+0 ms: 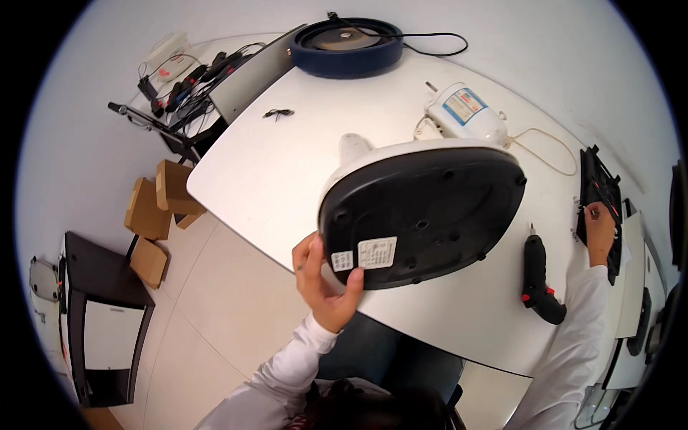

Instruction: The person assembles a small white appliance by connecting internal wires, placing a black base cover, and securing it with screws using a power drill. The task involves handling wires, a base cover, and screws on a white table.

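Observation:
My left hand grips the near left edge of a white appliance base, thumb on its underside and fingers round the rim. The base is tipped up, so its black bottom with screw holes, rubber feet and two white labels faces me. At the far right, my right hand reaches to an opened black tool case, its fingers drawn together at the case's near side; whatever is between them is too small to make out. A black cordless screwdriver with red buttons lies on the table between the base and my right forearm.
Behind the base lies a white motor unit with a pale cord. A dark blue round housing with a black cable stands at the table's far edge. A small black cable tie lies far left. Cardboard boxes stand beyond the table's left edge.

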`<state>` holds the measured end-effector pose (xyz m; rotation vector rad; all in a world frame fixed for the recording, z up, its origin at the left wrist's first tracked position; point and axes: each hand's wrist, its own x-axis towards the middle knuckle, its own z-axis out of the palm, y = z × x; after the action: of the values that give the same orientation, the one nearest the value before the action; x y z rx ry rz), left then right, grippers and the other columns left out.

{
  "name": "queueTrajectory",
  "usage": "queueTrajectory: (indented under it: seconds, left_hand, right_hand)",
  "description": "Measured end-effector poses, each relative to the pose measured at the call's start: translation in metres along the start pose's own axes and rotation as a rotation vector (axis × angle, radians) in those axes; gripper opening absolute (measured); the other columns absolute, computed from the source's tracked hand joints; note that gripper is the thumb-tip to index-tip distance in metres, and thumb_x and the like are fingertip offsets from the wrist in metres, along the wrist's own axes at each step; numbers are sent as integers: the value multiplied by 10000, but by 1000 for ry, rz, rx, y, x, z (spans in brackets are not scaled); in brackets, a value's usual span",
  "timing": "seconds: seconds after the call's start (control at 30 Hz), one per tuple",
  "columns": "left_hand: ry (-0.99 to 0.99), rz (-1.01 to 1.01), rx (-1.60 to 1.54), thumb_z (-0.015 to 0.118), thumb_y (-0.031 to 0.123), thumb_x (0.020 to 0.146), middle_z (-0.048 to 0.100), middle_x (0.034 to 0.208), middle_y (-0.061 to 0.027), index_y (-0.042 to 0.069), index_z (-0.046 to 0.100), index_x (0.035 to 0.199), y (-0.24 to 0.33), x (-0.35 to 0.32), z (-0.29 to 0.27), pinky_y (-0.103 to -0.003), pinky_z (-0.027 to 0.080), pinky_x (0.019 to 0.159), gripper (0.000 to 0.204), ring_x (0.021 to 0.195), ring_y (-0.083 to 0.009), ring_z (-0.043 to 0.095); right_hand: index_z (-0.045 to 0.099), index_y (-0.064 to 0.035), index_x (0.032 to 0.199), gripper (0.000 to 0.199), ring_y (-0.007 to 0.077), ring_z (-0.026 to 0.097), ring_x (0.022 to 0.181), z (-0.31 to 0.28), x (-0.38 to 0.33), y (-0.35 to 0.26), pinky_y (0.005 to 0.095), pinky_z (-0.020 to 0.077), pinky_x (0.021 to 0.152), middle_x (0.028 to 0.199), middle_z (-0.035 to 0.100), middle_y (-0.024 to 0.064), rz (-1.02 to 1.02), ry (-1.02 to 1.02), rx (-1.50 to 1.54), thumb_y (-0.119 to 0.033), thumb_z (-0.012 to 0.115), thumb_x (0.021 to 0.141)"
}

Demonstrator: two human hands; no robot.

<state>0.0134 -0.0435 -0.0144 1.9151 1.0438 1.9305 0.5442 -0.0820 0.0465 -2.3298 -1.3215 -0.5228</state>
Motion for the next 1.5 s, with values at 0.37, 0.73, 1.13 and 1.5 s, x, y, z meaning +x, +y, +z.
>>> queueTrajectory:
  seconds: [0.37, 0.73, 1.13, 1.5]
  left_hand:
    - [12, -43, 22, 687, 46, 739, 465, 1206, -161, 34, 410, 1380, 2, 0, 0, -300, 463, 781, 699, 1015, -232, 511]
    - [-5, -63, -47, 691, 69, 760, 460, 1192, -137, 39, 414, 1375, 4, 3, 2, -305, 448, 806, 675, 1005, -219, 502]
    - [-21, -69, -48, 710, 79, 756, 449, 1213, -174, 78, 435, 1370, 4, 2, -1, -324, 468, 811, 672, 1059, -262, 497]
    - [-18, -55, -45, 707, 71, 752, 456, 1202, -162, 55, 429, 1370, 4, 4, 2, -315, 468, 798, 678, 1022, -247, 511]
  right_hand:
    - [662, -14, 902, 143, 114, 604, 709, -132, -62, -212, 240, 460, 686, 822, 677, 46, -378, 26, 637, -25, 705, 766]
    - [681, -77, 802, 150, 189, 591, 654, -107, -88, -327, 285, 457, 613, 733, 649, 22, -563, 211, 872, -63, 774, 685]
    - [688, -83, 839, 184, 143, 543, 630, -92, -85, -334, 242, 436, 578, 743, 630, 16, -539, 206, 907, -40, 776, 683]
    - [670, -71, 946, 311, 133, 507, 642, -101, -90, -318, 240, 440, 602, 818, 613, 25, -530, 169, 929, 24, 761, 664]
